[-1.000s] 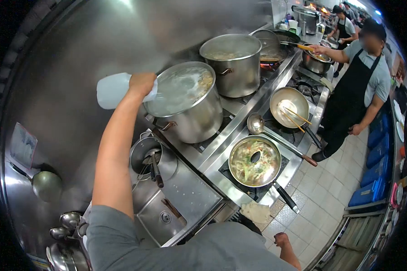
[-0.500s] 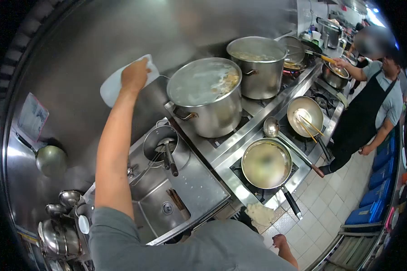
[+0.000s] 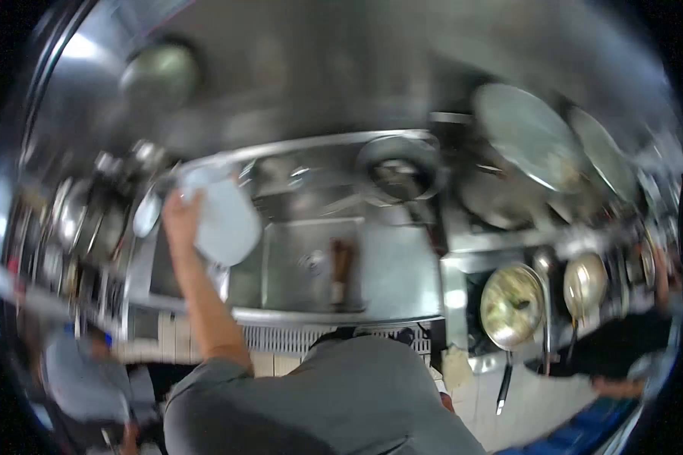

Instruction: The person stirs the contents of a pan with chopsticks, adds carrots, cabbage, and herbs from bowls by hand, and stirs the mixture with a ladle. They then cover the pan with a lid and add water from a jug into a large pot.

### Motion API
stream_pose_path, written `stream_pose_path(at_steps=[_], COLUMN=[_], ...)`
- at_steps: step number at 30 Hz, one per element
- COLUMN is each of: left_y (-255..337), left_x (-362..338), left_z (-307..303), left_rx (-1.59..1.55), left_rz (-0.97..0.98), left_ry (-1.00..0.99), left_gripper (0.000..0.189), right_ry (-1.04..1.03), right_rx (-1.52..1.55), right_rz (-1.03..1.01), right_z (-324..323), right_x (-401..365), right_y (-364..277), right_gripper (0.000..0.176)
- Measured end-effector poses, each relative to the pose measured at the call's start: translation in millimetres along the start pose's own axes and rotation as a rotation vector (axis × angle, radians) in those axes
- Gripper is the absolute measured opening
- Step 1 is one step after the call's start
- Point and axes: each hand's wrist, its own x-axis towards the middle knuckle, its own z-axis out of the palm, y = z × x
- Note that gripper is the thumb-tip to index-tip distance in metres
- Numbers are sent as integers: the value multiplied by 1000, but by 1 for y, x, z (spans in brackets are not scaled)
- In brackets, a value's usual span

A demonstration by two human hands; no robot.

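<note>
A pale, translucent flat item, perhaps a plastic scoop or board, is in my left hand, whose fingers wrap its left edge. Hand and item are over the left side of the steel sink counter, left of the basin. Motion smears the view. Brown sticks lie in the basin, and a small pot with utensils stands behind its right side. My right hand is hidden; only a bit of skin shows beside my body at the lower right.
Large pots stand at the back right. A pan with liquid and a second pan sit on the front burners. A co-worker in a dark apron is at the right, another person at the lower left. Metal bowls are at the left.
The view has turned left. My left hand has moved from near the large pots and wall to the sink's left side, still holding the pale item. My right hand has gone out of sight.
</note>
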Motion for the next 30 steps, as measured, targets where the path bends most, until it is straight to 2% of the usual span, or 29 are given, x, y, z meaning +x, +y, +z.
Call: stream_pose_path(at_steps=[1, 2, 3, 5, 6, 8, 9, 11, 12, 14, 15, 17, 18, 20, 22, 24, 26, 27, 28, 29, 30], left_y=[9, -31, -74, -121, -128, -167, -189, -218, -225, -307, -320, -331, -333, -323, -323, -307, -359, -386, -392, -400, -382], left_x=[-35, -54, -72, -108, -119, -131, -133, -133, -132, -135, -140, -140, -135, -131, -129, -123, -128, -135, -141, -151, -153], left_z=[-11, -11, -7, 12, 20, 47, 58, 92, 105, 158, 170, 186, 192, 197, 205, 211, 235, 249, 244, 247, 233], left_rx=[155, 65, 99, 38, 44, -193, -214, 84, -101, -59, -82, 405, 392, 241, 207, 182, 532, 626, 489, 492, 36], left_rz=[64, 44, -70, -232, -149, -408, -425, -380, -450, -416, -419, -95, -78, -481, -422, -500, -376, -362, -359, -227, -221], left_ry=[1, -43, -100, -94, -24, -96, -100, -198, -233, -359, -394, -515, -541, -516, -545, -447, -535, -526, -564, -500, -487], left_gripper=[21, 22, 27, 36, 33, 31, 31, 33, 38, 38, 38, 38, 38, 40, 43, 44, 51, 66, 86, 94, 90], right_ry=[412, 474, 500, 524, 527, 541, 542, 551, 567, 602, 624, 671, 698, 741, 772, 790, 800, 814, 826, 839, 850], right_rx=[-431, -517, -582, -700, -753, -832, -858, -897, -902, -900, -892, -863, -844, -810, -786, -775, -772, -775, -785, -802, -788], right_rz=[-135, -125, -122, -147, -162, -202, -219, -246, -267, -276, -273, -252, -236, -193, -144, -111, -104, -107, -106, -86, -71], right_z=[19, 33, 57, 120, 148, 190, 205, 228, 239, 251, 255, 256, 255, 248, 241, 236, 238, 244, 254, 262, 272], right_x=[-7, -2, 3, 8, 11, 8, 5, -7, -19, -41, -51, -68, -75, -87, -97, -101, -103, -103, -100, -96, -91], right_y=[-13, -25, -41, -75, -89, -104, -107, -107, -100, -85, -74, -49, -33, 0, 32, 64, 96, 113, 123, 126, 124], right_gripper=[29, 29, 29, 29, 29, 28, 28, 28, 28, 28, 28, 28, 28, 29, 29, 29, 29, 29, 29, 29, 29])
